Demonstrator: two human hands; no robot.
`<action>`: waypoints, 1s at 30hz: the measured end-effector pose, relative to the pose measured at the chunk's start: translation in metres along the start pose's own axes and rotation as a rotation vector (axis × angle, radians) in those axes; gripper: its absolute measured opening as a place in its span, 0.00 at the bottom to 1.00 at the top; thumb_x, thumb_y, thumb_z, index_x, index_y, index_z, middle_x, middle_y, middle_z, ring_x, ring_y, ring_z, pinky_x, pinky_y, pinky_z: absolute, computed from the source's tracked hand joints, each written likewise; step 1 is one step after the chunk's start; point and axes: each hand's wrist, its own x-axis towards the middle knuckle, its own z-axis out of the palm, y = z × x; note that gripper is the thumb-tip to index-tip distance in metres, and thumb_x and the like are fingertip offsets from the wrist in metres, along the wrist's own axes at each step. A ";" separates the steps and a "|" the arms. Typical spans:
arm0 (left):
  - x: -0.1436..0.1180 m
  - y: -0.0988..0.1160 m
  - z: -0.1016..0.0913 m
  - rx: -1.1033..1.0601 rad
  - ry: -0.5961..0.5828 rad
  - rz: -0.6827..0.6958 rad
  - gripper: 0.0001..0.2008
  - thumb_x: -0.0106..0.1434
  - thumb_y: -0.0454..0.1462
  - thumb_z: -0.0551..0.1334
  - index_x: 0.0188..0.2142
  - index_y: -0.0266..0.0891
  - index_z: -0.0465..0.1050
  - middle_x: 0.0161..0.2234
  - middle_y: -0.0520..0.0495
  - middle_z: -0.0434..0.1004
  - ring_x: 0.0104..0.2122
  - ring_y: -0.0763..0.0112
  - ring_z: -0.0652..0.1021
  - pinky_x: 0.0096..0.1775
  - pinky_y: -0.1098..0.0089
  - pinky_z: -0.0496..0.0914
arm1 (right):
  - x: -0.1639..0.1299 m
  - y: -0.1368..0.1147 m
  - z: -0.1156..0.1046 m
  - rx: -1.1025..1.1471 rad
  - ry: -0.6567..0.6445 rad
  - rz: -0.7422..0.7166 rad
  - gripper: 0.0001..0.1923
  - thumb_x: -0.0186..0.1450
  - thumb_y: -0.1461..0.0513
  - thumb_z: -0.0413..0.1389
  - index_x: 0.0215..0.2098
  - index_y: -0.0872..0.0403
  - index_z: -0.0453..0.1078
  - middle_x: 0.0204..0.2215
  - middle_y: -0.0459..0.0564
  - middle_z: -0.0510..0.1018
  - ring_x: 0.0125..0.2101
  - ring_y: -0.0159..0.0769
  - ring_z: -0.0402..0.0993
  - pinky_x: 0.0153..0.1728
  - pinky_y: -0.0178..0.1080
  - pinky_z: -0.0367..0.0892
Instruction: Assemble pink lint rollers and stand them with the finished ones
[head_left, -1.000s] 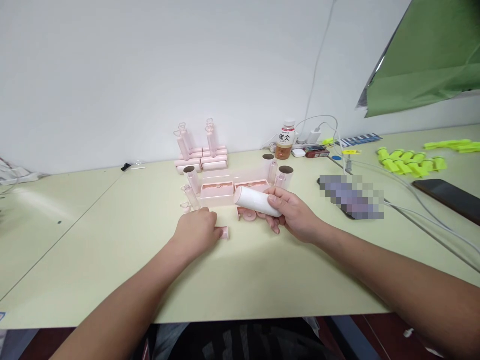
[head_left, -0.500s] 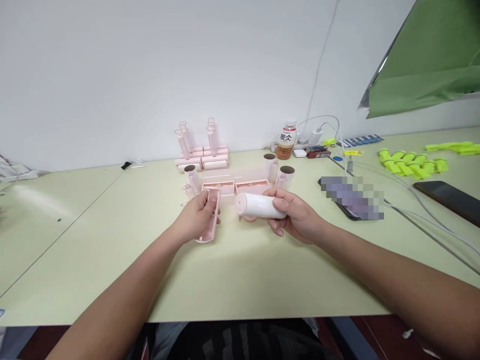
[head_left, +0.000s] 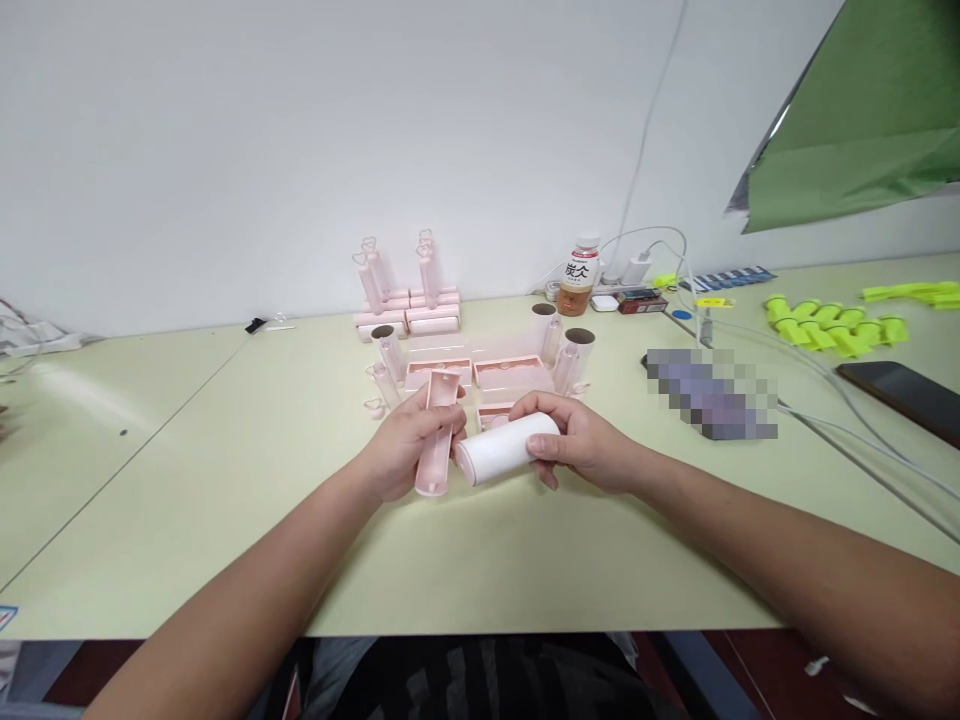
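My left hand (head_left: 397, 447) is closed around a long, pink, trough-shaped lint roller cover (head_left: 434, 466), its hollow side facing me. In my right hand (head_left: 585, 440) is a white lint roll (head_left: 504, 450) with a pink end cap, gripped at its right end and tilted down to the left. The capped end is right beside the cover; I cannot tell whether they touch. Just behind my hands lie open pink covers (head_left: 510, 372), and another is partly hidden by the roll. Upright rolls (head_left: 579, 345) with brown cores stand on both sides, near clear pink handles (head_left: 385, 383).
Finished-looking pink rollers (head_left: 433, 322) and upright handles with heart loops (head_left: 369, 285) stand by the wall. To the right are a drink bottle (head_left: 579, 278), cables, a phone with a blurred screen (head_left: 709, 400), a dark phone (head_left: 900, 395) and yellow-green plastic parts (head_left: 836, 325).
Both hands have come closer together. The cover has turned more upright with its hollow towards me, and the white roll has moved left and lower, its capped end tipping down.
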 end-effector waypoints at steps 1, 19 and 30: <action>-0.001 -0.001 0.002 -0.002 0.011 0.011 0.16 0.57 0.37 0.64 0.44 0.42 0.64 0.24 0.57 0.65 0.24 0.75 0.68 0.26 0.74 0.64 | 0.000 0.001 0.000 -0.001 -0.012 0.006 0.25 0.54 0.51 0.69 0.41 0.55 0.66 0.25 0.42 0.74 0.17 0.27 0.70 0.17 0.32 0.70; -0.004 -0.008 0.024 0.235 0.112 -0.171 0.09 0.61 0.45 0.58 0.35 0.44 0.63 0.31 0.53 0.65 0.23 0.73 0.68 0.16 0.75 0.64 | 0.002 0.002 -0.001 -0.199 -0.058 0.009 0.21 0.54 0.53 0.68 0.39 0.53 0.68 0.28 0.42 0.69 0.20 0.25 0.60 0.18 0.29 0.57; -0.007 -0.014 0.026 0.249 -0.011 -0.227 0.15 0.63 0.51 0.59 0.39 0.43 0.62 0.29 0.54 0.61 0.23 0.74 0.67 0.18 0.75 0.68 | 0.000 0.004 -0.008 -0.329 -0.141 0.037 0.22 0.57 0.54 0.66 0.45 0.53 0.68 0.34 0.45 0.72 0.28 0.30 0.67 0.27 0.32 0.63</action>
